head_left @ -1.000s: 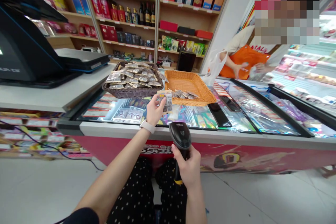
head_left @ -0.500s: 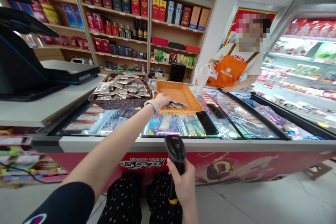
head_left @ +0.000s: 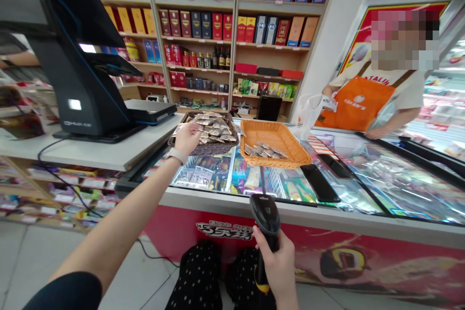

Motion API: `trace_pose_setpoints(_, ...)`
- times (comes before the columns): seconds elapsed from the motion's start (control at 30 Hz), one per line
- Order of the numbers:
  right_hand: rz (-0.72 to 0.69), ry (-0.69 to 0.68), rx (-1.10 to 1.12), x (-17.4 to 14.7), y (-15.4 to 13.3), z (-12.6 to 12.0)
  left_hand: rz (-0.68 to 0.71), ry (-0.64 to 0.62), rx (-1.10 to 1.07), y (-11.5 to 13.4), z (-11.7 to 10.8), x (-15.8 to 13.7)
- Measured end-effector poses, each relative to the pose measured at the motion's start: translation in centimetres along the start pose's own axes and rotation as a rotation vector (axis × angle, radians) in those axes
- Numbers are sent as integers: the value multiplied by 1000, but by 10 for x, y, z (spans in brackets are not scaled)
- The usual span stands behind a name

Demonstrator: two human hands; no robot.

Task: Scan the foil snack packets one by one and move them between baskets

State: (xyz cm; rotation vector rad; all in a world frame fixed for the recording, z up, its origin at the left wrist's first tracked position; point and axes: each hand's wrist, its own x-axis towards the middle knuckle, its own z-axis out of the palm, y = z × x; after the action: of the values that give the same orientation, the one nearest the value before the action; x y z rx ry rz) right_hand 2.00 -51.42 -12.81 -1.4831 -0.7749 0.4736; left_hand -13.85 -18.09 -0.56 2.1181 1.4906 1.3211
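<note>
My left hand [head_left: 188, 138] reaches over the near left side of a dark woven basket [head_left: 203, 149] heaped with small flat clear packets [head_left: 218, 128]. Its fingers are bent together at the packets and seem to pinch one, though the fingertips are partly hidden. To the right sits an orange woven basket [head_left: 298, 159] holding a few similar packets [head_left: 265, 150] along its near side. My right hand [head_left: 278, 256] is wrapped around the handle of a black barcode scanner [head_left: 266, 214], held upright in front of the freezer with its head on top.
Both baskets stand on the glass-topped chest freezer [head_left: 232, 198]. Two dark phones [head_left: 319, 183] lie right of the orange basket. At left, a counter [head_left: 119, 152] bears a black scale with a screen [head_left: 90, 82]. Across the freezer, a person in an orange apron [head_left: 358, 104] holds a white plastic bag [head_left: 307, 114].
My left hand has left the orange basket and moved left to the dark basket. The view has turned left. The scanner remains in my right hand.
</note>
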Motion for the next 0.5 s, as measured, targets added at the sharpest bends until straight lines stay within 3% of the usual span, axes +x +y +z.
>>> trace_pose_setpoints(0.13, -3, -14, -11, -2, -3, 3, -278, -29, 383, -38, -23, 35)
trace_pose_setpoints(0.23, -8, -3, -17, -3, -4, 4, -397, -167, 429, -57, -28, 49)
trace_pose_setpoints(0.33, -8, 1, -21, -2, -5, 5, -407, -222, 353, -64, -28, 51)
trace_pose_setpoints(0.5, -33, 1, -21, -1, -5, 5, -344, -76, 328, -58, -22, 47)
